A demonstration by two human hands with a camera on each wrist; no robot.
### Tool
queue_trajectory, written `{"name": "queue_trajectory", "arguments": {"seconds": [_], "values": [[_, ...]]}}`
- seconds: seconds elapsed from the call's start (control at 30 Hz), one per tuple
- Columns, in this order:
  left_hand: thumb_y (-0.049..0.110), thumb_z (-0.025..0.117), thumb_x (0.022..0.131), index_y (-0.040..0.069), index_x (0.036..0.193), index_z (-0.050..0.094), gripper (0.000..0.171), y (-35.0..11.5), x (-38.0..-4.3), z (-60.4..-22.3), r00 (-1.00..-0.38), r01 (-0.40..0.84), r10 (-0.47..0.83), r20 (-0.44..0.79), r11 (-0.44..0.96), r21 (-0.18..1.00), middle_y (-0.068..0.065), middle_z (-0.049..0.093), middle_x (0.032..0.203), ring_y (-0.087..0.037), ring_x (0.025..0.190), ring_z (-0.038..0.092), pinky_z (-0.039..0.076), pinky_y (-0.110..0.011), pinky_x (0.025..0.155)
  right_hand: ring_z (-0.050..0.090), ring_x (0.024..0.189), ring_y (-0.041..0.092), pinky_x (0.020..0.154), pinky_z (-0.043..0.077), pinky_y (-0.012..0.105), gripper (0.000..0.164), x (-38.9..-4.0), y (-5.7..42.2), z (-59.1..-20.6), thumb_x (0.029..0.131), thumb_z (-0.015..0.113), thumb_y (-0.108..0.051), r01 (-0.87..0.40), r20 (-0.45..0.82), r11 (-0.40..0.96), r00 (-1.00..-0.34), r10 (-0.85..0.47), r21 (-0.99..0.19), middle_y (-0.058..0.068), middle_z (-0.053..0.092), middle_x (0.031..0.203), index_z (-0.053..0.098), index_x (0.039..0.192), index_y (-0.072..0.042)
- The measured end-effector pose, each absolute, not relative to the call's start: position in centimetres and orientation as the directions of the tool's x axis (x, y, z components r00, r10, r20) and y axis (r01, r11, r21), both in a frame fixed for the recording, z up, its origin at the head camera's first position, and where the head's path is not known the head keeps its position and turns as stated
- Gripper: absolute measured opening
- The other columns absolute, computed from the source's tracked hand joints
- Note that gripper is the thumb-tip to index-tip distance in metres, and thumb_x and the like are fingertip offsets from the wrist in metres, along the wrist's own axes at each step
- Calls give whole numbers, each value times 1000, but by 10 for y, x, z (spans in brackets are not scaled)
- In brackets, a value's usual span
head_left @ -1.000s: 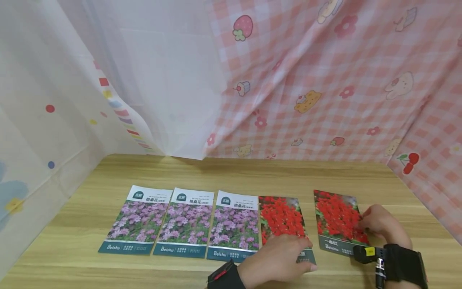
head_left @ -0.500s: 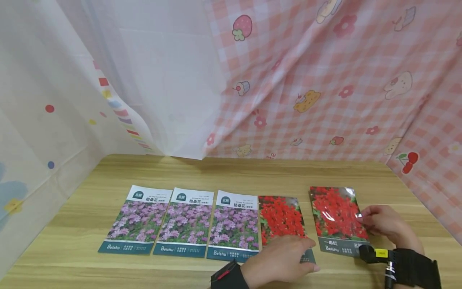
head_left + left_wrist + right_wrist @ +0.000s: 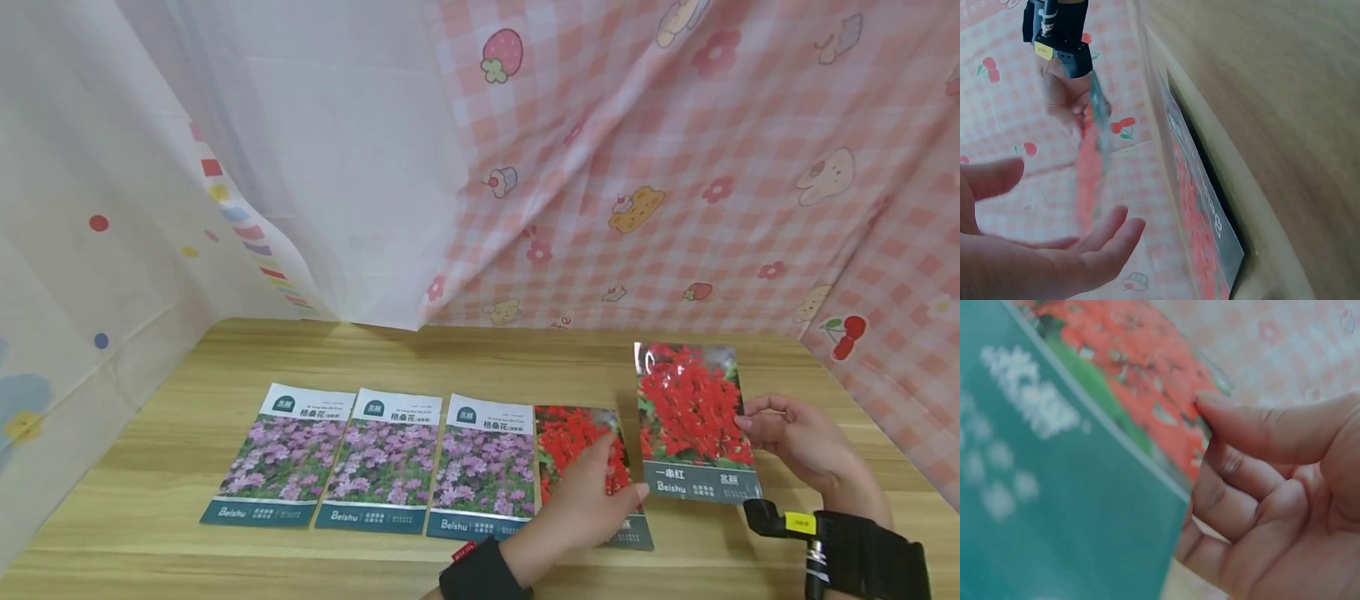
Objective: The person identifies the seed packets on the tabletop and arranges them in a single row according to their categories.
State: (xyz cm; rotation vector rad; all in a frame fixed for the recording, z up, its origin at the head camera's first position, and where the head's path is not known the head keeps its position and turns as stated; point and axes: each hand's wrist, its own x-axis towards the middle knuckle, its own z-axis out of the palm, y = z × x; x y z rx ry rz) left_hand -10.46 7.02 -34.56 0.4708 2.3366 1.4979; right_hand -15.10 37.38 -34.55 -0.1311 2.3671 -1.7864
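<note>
My right hand [image 3: 806,442] pinches the right edge of a red-flower seed packet [image 3: 693,408], thumb in front and fingers behind. This packet is tilted up off the table, its printed face toward the head camera. Over a second red-flower seed packet [image 3: 566,429], lying flat, is my left hand [image 3: 581,500], which hides part of it. In the left wrist view the left hand's thumb and fingers [image 3: 1110,250] are spread with nothing between them. The right wrist view shows the right thumb [image 3: 1241,422] on the packet's front, near its dark green band [image 3: 1085,506].
Three purple-flower seed packets [image 3: 288,458] lie side by side to the left of the flat red one, in a row on the wooden table [image 3: 360,358]. Pink checked cloth [image 3: 585,275] and white cloth [image 3: 360,208] hang behind and at the sides.
My right hand has raised the red-flower seed packet off the table and tilted it upright. My left hand has lifted and turned, its fingers now pointing toward the back.
</note>
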Motion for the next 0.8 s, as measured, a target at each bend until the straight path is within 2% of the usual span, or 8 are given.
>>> {"name": "queue_trajectory", "arguments": {"seconds": [0.1,0.23,0.4,0.57,0.8], "values": [[29,61,88,8,139,34,61,67,-109,-347,-918,70,392,-62,314,947,-7,50,128,-21,111,52,46,-37,85,56,74,15,68,48,24,6,-151,364,-339,93,47,0,-34,-14,195,-970,-243,-980,0,58,81,52,92,-4],[26,61,88,7,136,38,56,63,-112,-348,-929,54,368,-34,227,972,-4,57,112,-20,102,57,49,-34,76,57,73,13,70,48,22,9,-151,348,-330,92,48,2,-84,42,127,-952,-303,-988,0,61,73,53,92,-6],[20,60,89,9,132,42,48,61,-113,-349,-935,42,354,-22,174,984,3,58,93,-14,86,58,48,-29,67,60,75,12,72,49,21,14,-150,333,-323,91,47,6,-127,93,77,-935,-343,-989,2,63,71,54,93,-5],[14,59,89,12,130,44,44,61,-113,-349,-943,46,333,-17,181,982,5,58,83,-11,77,58,44,-26,61,61,74,11,72,48,21,14,-149,325,-318,91,49,6,-137,90,112,-932,-352,-984,1,62,67,54,93,-7],[2,58,87,4,127,46,42,61,-113,-353,-952,102,301,51,155,983,3,59,76,-8,64,56,42,-21,52,61,75,11,71,48,22,14,-151,318,-316,90,51,5,-149,81,161,-927,-366,-976,2,66,71,55,94,-8]]}}
